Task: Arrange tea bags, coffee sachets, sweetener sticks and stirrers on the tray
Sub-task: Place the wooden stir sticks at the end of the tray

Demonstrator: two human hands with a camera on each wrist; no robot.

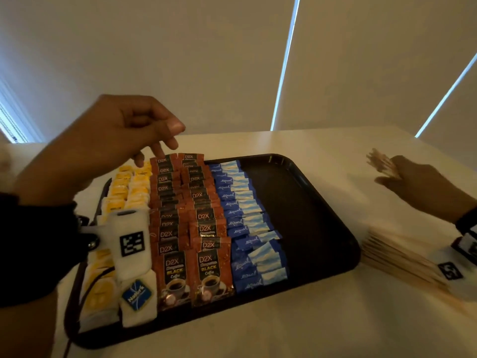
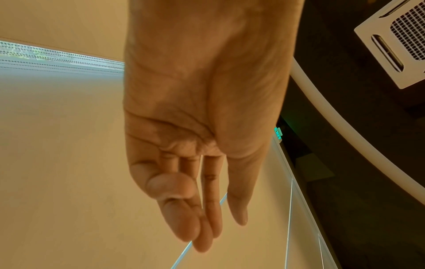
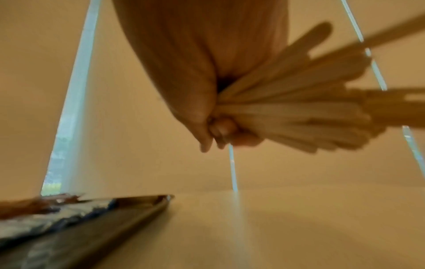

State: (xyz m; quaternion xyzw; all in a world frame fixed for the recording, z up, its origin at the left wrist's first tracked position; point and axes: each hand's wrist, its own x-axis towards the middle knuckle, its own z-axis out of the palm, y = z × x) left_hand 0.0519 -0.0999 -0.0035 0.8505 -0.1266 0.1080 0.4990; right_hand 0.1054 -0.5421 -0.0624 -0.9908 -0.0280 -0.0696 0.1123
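Note:
A black tray (image 1: 317,202) lies on the white table. Rows fill its left part: yellow tea bags (image 1: 129,187), brown coffee sachets (image 1: 188,213) and blue sweetener sticks (image 1: 245,223); its right strip is bare. My left hand (image 1: 154,140) hovers above the tray's far left corner, fingers relaxed and holding nothing, as in the left wrist view (image 2: 207,209). My right hand (image 1: 402,177), to the right of the tray above the table, grips a fanned bundle of wooden stirrers (image 1: 379,161). The right wrist view shows fingers (image 3: 220,131) curled round those stirrers (image 3: 299,112).
More wooden stirrers (image 1: 402,257) lie in a stack on the table just right of the tray, under my right wrist. The tray's edge (image 3: 138,214) shows low in the right wrist view. Blinds (image 1: 361,60) hang behind the table's far edge.

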